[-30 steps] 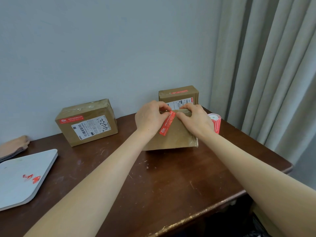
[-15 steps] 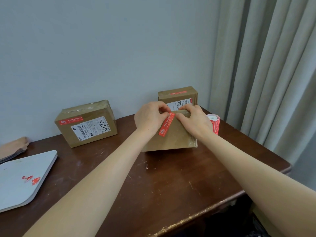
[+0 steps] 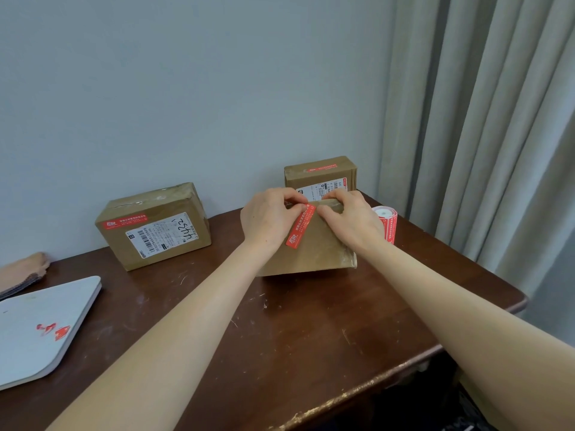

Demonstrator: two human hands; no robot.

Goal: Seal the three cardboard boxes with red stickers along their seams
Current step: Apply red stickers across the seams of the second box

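Three cardboard boxes stand on the dark wooden table. The middle box is tilted toward me, and a red sticker runs down its near face from the top edge. My left hand and my right hand both press on the top edge, fingertips pinching the sticker's upper end between them. A box at the left bears a red sticker and a white shipping label. The far box behind my hands has a red sticker on its top.
A roll of red stickers stands just right of the middle box. A white board with red scraps lies at the left edge, with tan material behind it. Curtains hang at the right, a wall behind.
My fingertips have shifted slightly along the box's top edge over the sticker's upper end. The box and the sticker stay in place.
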